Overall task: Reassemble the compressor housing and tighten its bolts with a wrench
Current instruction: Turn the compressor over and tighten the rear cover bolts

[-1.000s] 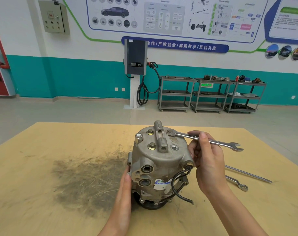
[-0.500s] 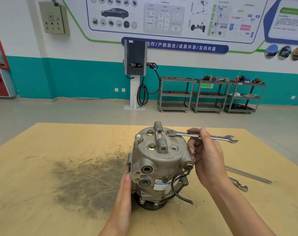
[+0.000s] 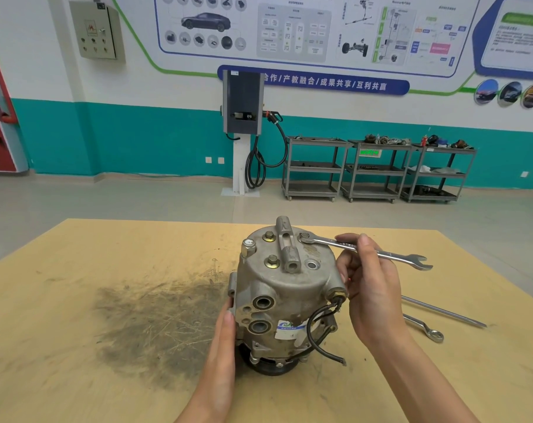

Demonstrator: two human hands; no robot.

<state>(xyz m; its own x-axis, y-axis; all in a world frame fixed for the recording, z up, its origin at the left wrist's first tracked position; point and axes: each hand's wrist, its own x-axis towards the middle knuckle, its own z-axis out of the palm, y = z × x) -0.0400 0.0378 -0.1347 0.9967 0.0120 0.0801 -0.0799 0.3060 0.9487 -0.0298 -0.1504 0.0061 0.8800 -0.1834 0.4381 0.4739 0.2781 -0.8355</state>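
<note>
Right hand [image 3: 370, 288] pinches the wrench [image 3: 363, 251], ring end hiding a compressor [image 3: 286, 297] bolt at one o'clock; left hand [image 3: 221, 346] presses flat, fingers straight.

- An automotive training workshop.
- Wall posters [image 3: 289, 29] show a car, its parts and system diagrams above a banner of Chinese text [image 3: 314, 82].
- An EV charging station [image 3: 243, 102] with a coiled cable [image 3: 259, 166] stands against the teal-and-white wall.
- Three grey metal shelf carts [image 3: 378, 172] carry car parts.
- An electrical control box [image 3: 96, 30] hangs on the wall.
- A grease-stained wooden bench [image 3: 106, 270] bears a compressor [image 3: 286, 294], a combination wrench [image 3: 366, 250] and two more tools [image 3: 436, 319].
</note>
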